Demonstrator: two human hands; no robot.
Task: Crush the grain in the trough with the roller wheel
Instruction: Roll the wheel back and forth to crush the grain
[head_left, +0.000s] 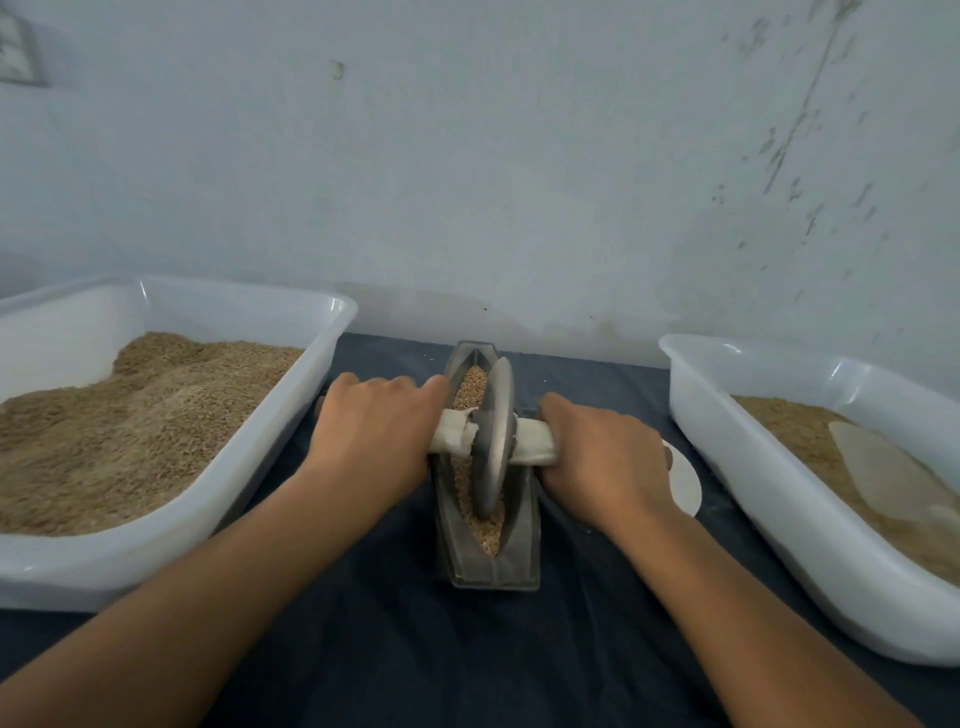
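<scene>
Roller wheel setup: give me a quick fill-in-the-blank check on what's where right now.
1. The roller wheel stands in the ____.
2. The left hand and right hand each grip one end of the wheel's ____.
3. The flat pale scoop lies in the tub on the ____ side.

Missing words: trough; handle; right

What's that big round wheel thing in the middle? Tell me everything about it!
The wheel is a grey disc that looks like metal. It stands upright on its edge in the narrow trough, its rim down in the tan grain. A handle wrapped in pale cloth sticks out each side. The left hand grips one end, the right hand the other.
</scene>
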